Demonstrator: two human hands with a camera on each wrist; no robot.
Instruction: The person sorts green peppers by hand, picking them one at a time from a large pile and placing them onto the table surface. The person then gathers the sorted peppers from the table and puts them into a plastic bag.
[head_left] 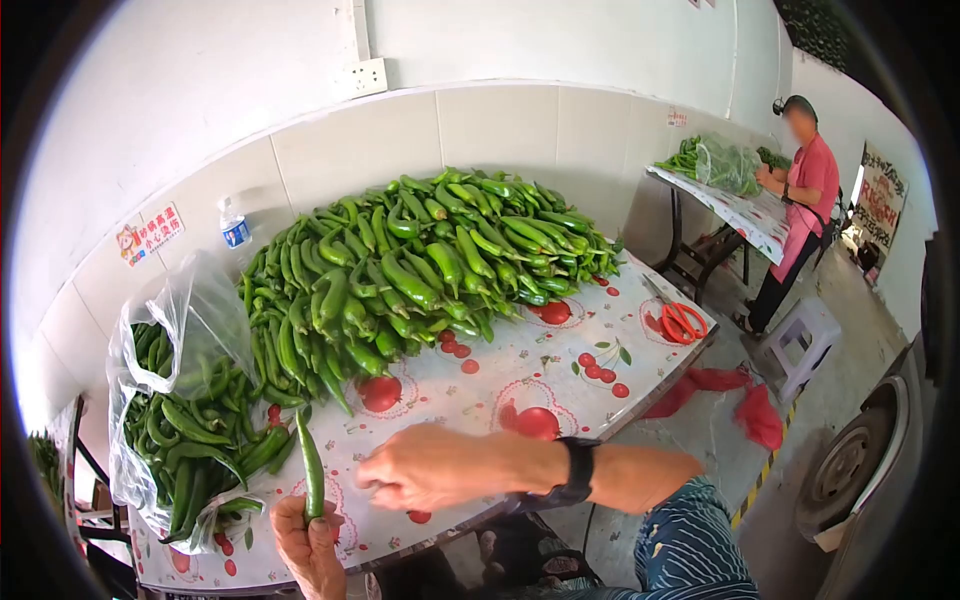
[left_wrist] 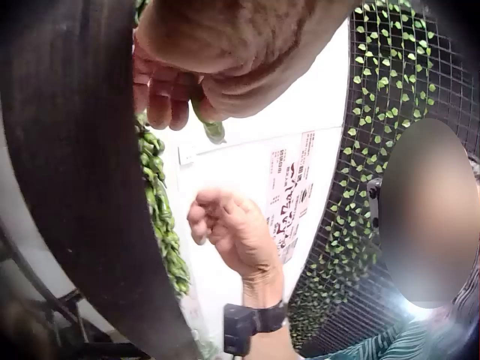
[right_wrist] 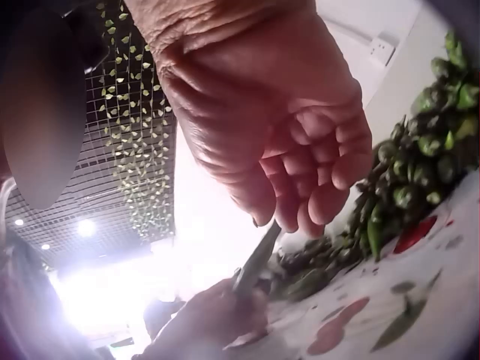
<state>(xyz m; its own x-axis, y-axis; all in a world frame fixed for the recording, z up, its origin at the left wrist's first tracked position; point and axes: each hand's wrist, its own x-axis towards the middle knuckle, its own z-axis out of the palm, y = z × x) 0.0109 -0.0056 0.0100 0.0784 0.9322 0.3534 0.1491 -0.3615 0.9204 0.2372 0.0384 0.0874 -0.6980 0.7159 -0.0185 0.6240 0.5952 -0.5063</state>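
My left hand [head_left: 305, 548] pinches a long green chili pepper [head_left: 311, 468] near its lower end, between thumb and fingers, so that it stands upright above the table's front edge. To its right is my right hand [head_left: 430, 468], holding nothing, its fingers loosely curled. The right wrist view has these fingers [right_wrist: 300, 191] hanging loose, with the pepper [right_wrist: 257, 259] overlapping their tips. Behind both hands a large heap of green peppers [head_left: 420, 260] covers the back of the table. A clear plastic bag [head_left: 195, 300] with more peppers stands beside the left hand.
Red-handled scissors [head_left: 683, 323] lie at the table's right end. A bottle [head_left: 234, 225] is by the wall. Farther right a person in a pink apron [head_left: 805, 190] works at another table [head_left: 730, 210]. A plastic stool [head_left: 800, 345] and red mesh bag [head_left: 758, 415] are on the floor.
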